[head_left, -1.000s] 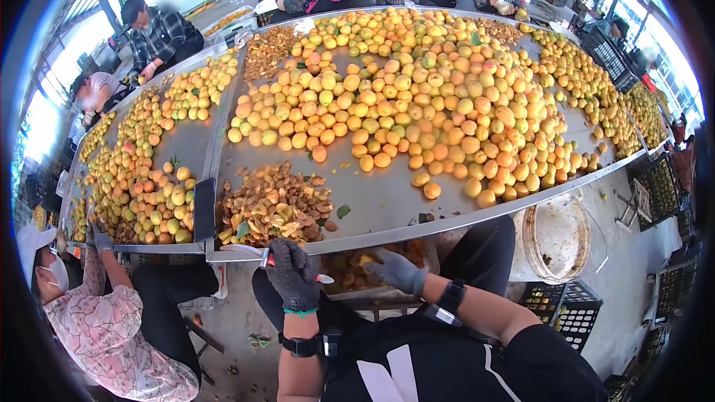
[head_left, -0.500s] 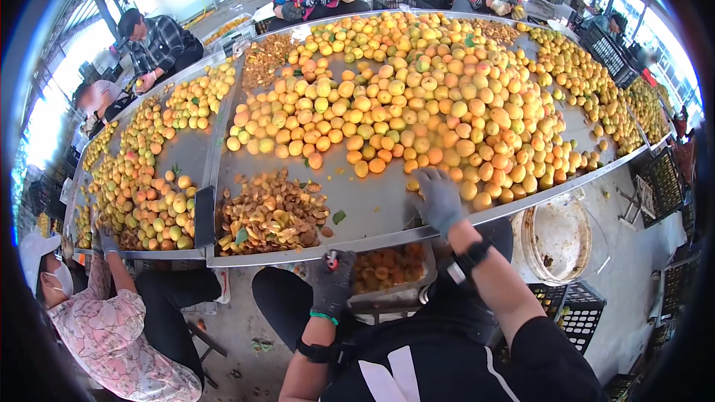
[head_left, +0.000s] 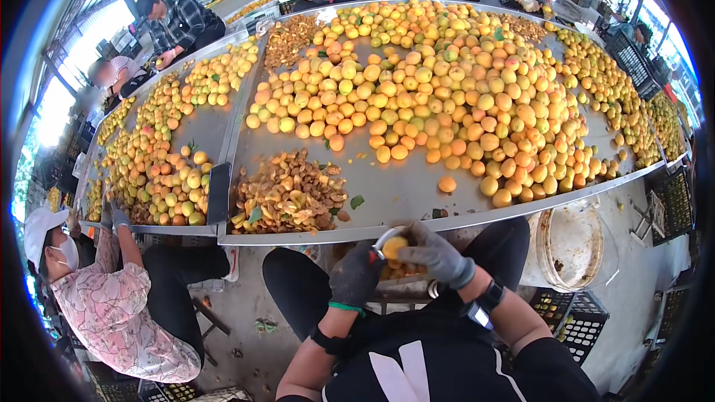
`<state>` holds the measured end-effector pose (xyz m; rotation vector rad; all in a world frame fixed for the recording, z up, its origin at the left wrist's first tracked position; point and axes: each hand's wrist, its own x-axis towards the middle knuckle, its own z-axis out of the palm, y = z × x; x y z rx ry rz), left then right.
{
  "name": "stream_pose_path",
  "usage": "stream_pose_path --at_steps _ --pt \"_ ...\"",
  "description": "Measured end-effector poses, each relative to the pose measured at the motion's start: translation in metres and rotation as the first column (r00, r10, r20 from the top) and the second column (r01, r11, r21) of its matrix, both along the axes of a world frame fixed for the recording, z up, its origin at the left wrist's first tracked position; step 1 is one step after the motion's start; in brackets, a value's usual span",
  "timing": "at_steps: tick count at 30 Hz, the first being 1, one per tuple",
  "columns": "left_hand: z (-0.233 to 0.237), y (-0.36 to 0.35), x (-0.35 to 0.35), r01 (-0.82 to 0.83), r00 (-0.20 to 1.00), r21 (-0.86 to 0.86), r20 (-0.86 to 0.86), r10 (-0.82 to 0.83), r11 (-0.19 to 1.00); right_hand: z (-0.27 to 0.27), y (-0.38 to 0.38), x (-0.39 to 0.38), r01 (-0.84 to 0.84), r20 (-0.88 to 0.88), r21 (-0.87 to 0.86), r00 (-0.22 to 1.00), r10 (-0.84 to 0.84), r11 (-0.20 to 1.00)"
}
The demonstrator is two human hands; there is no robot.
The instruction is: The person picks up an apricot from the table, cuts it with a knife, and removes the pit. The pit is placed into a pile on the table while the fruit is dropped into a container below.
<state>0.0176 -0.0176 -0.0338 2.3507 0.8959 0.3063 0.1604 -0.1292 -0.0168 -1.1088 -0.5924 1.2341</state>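
Note:
In front of the metal table's near edge, my gloved left hand is closed around a small red-handled cutting tool with a curved metal blade. An apricot sits against that blade, pinched in the fingers of my gloved right hand. Just beyond my hands, a heap of split apricot pieces and stones lies at the table's near left. Whole apricots are piled over the middle and right, with one loose apricot nearer to me. Below my hands, a crate of apricot halves is mostly hidden.
The table's metal rim runs across just ahead of me. A white bucket and a black crate stand at my right. A co-worker in a floral shirt sits at my left; other people work along the far side.
My right hand has come back from the fruit pile with an apricot. My left hand has risen slightly rightward, bringing the tool to the apricot. The whole view has shifted a little.

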Motion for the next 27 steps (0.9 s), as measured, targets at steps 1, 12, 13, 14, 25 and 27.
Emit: stream_pose_path --at_steps 1,12,13,14,25,27 --pt "0.001 -0.003 0.001 0.060 0.996 0.038 -0.069 -0.058 0.997 -0.002 0.001 -0.009 0.020 0.030 0.054 0.999 -0.022 0.998" --pt "0.020 0.001 -0.029 0.210 0.975 -0.971 0.217 0.044 0.118 -0.019 -0.022 0.007 -0.010 -0.377 0.092 0.925 0.044 0.996" --pt "0.025 0.001 -0.029 0.179 0.980 -0.972 0.190 0.058 0.151 -0.021 -0.025 0.007 0.012 -0.361 0.123 0.932 0.033 0.992" --pt "0.027 0.001 -0.028 0.148 0.984 -0.972 0.163 0.071 0.184 -0.022 -0.026 0.002 0.068 -0.264 0.152 0.964 -0.026 0.986" --pt "0.040 -0.023 -0.019 0.265 0.938 -0.433 0.321 -0.127 0.862 0.016 -0.033 -0.017 0.014 -0.033 0.144 0.999 -0.009 0.990" --pt "0.038 -0.023 -0.022 0.245 0.950 -0.407 0.283 -0.133 0.880 0.023 -0.034 -0.019 0.023 0.004 0.139 1.000 -0.024 0.990"
